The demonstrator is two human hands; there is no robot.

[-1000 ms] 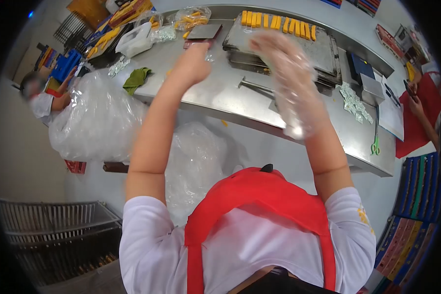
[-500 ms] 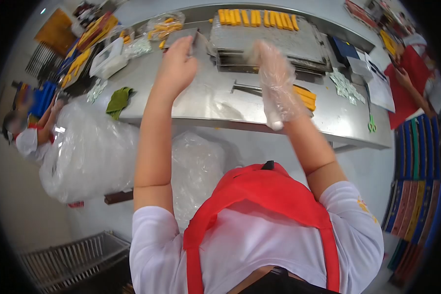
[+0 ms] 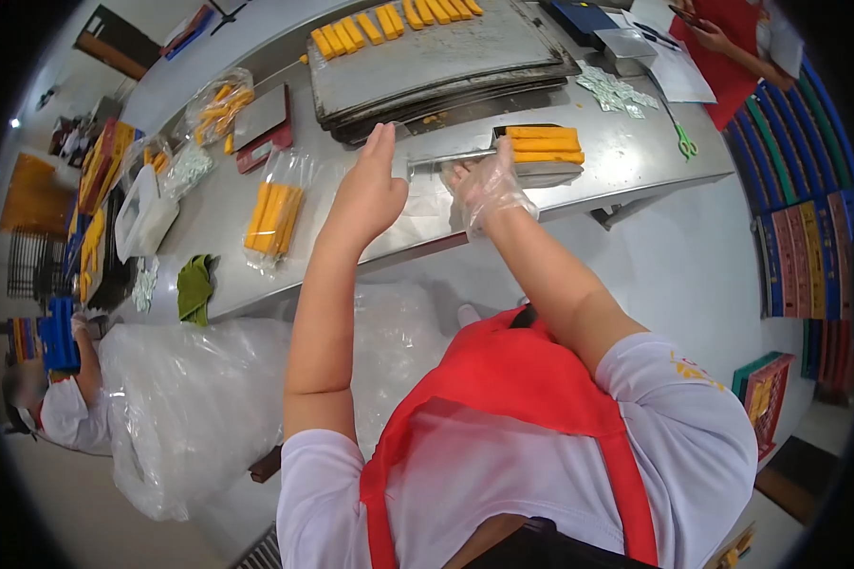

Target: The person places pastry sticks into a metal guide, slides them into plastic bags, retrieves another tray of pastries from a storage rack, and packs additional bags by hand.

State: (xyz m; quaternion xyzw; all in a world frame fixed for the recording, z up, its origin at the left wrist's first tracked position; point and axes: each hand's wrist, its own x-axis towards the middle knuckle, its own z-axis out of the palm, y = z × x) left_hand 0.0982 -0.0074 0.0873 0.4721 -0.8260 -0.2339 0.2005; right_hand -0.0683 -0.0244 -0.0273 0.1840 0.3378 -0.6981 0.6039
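Observation:
My left hand [image 3: 372, 185] is bare and raised over the table edge, fingers straight and thumb apart. Faint clear film shows beside its fingertips; whether the hand touches it I cannot tell. My right hand [image 3: 489, 190], in a clear plastic glove, has its fingers apart beside a thin metal handle [image 3: 451, 158]. Its thumb is close to several yellow sticks [image 3: 546, 144] stacked on a small metal holder. A clear bag of yellow sticks [image 3: 273, 218] lies on the table, left of my left hand.
Stacked metal trays [image 3: 427, 71] bear a row of yellow sticks at the back. A red scale [image 3: 261, 133], green cloth [image 3: 195, 287], small sachets [image 3: 617, 92] and green scissors [image 3: 685, 142] lie about. Co-workers stand at both sides; a large plastic sack [image 3: 194, 408] is below left.
The view has turned. My left hand has come away from the scale, and my right hand has moved from the trays to the metal handle. The bag of yellow sticks now shows.

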